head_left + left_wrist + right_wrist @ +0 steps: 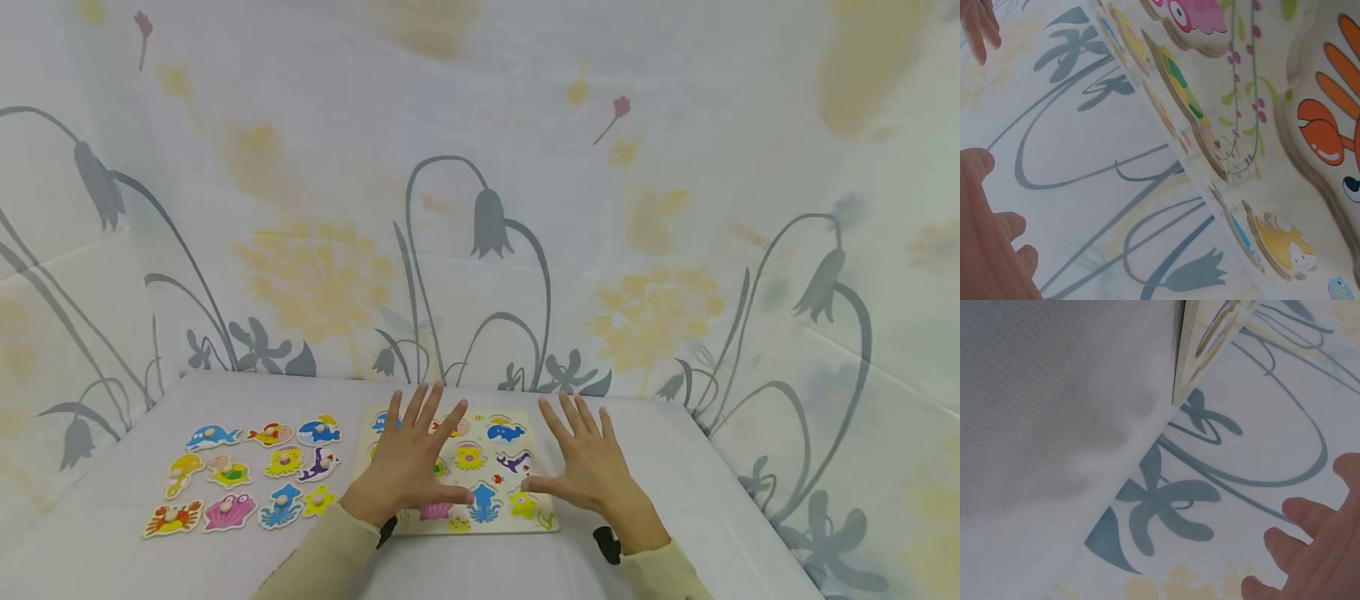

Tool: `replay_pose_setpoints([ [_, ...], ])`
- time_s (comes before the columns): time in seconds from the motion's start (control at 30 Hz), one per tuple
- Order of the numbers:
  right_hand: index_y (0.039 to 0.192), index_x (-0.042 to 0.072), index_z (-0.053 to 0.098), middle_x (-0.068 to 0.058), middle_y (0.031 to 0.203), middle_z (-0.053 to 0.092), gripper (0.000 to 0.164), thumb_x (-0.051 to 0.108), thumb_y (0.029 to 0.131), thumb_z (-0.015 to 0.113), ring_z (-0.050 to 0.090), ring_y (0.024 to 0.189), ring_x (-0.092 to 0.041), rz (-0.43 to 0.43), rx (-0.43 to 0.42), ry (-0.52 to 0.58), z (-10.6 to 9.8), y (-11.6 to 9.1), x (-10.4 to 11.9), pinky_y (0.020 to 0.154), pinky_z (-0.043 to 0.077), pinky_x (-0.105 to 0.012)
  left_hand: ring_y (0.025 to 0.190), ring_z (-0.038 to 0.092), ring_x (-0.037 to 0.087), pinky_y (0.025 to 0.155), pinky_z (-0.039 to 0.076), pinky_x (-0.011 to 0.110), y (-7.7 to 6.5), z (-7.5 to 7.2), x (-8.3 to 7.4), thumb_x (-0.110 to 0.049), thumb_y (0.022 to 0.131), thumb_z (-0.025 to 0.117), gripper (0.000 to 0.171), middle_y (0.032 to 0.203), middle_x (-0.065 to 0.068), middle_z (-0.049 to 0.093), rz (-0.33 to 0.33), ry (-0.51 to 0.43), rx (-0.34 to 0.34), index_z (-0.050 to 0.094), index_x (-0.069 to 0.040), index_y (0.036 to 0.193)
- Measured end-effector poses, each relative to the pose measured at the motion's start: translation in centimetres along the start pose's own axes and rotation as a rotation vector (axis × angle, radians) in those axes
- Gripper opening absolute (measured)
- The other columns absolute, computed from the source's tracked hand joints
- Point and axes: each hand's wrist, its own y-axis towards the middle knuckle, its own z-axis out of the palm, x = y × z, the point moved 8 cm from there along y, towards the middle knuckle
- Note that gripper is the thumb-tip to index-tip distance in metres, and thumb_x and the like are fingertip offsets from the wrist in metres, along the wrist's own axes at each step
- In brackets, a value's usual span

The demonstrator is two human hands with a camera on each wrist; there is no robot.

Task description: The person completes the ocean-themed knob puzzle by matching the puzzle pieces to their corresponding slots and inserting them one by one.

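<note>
A pale wooden peg-puzzle board (pixel 457 479) with sea-animal recesses lies flat on the white-covered table. My left hand (pixel 405 467) is held over its left half, fingers spread and thumb out, hiding several recesses. Over the board's right edge is my right hand (pixel 592 471), its fingers also spread, thumb near the yellow star recess. Neither hand holds anything. The left wrist view shows the board (pixel 1241 206) close up, with crab and turtle pictures in its recesses. In the right wrist view, bent fingertips of the right hand (pixel 1322 550) appear apart from the board's corner (pixel 1188 362).
Left of the board lie several knobbed puzzle pieces in rough rows, among them a crab (pixel 172 520), a pink shell (pixel 229 512), a blue squid (pixel 281 507), a yellow star (pixel 319 501) and a seahorse (pixel 182 475). A flower-printed curtain (pixel 465 300) stands behind the table.
</note>
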Motion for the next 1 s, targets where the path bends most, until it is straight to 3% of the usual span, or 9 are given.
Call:
replay_pose_setpoints([
  [0.37, 0.153, 0.024, 0.019, -0.012, 0.154, 0.026, 0.111, 0.085, 0.066, 0.052, 0.022, 0.142, -0.033, 0.019, 0.013, 0.156, -0.3, -0.1, 0.3, 0.111, 0.018, -0.054, 0.145, 0.008, 0.035, 0.111, 0.000, 0.057, -0.2, -0.6, 0.8, -0.088, 0.059, 0.053, 0.118, 0.159, 0.013, 0.006, 0.008, -0.059, -0.006, 0.017, -0.027, 0.153],
  [0.47, 0.153, 0.025, 0.019, -0.011, 0.154, 0.028, 0.110, 0.079, 0.067, 0.060, 0.024, 0.141, -0.033, 0.031, 0.034, 0.220, -0.1, -0.2, 0.5, 0.110, 0.019, -0.054, 0.144, 0.009, 0.035, 0.111, 0.002, 0.057, -0.5, -0.5, 1.4, -0.087, 0.061, 0.054, 0.117, 0.159, 0.013, 0.007, 0.015, -0.085, 0.003, 0.017, -0.026, 0.153],
  [0.7, 0.152, 0.026, 0.024, -0.009, 0.150, 0.036, 0.100, 0.070, 0.072, 0.065, 0.031, 0.137, -0.034, 0.068, 0.068, 0.324, 0.7, -0.7, 1.1, 0.107, 0.026, -0.056, 0.143, 0.013, 0.037, 0.110, 0.008, 0.060, -1.7, -0.3, 3.6, -0.082, 0.062, 0.060, 0.114, 0.158, 0.015, 0.013, 0.013, -0.131, 0.008, 0.021, -0.024, 0.153],
  [1.0, 0.153, 0.026, 0.022, -0.010, 0.150, 0.036, 0.101, 0.065, 0.073, 0.068, 0.035, 0.135, -0.036, 0.199, 0.186, 0.435, 1.8, -1.4, 0.5, 0.103, 0.031, -0.058, 0.142, 0.013, 0.039, 0.109, 0.011, 0.061, -2.7, -0.3, 7.0, -0.073, 0.065, 0.068, 0.110, 0.157, 0.016, 0.016, -0.014, -0.244, 0.020, 0.026, -0.020, 0.152],
])
